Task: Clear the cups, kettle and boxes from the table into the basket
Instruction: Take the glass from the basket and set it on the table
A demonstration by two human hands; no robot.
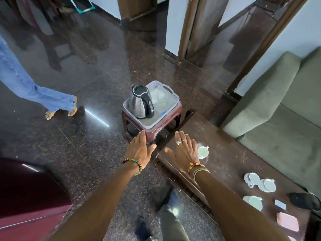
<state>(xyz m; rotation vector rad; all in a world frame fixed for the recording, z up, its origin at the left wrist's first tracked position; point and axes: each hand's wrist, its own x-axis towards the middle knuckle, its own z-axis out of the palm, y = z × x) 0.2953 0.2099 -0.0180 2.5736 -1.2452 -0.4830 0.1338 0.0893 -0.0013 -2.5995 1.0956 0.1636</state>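
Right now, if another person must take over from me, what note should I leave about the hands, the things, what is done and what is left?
Left hand: open, empty, fingers reaching toward the stool.
Right hand: open, empty, over the table corner.
Done: the kettle stands in the basket on the stool.
Left: one cup beside the right hand; more cups, a pink box and a small blue box at the table's near end.
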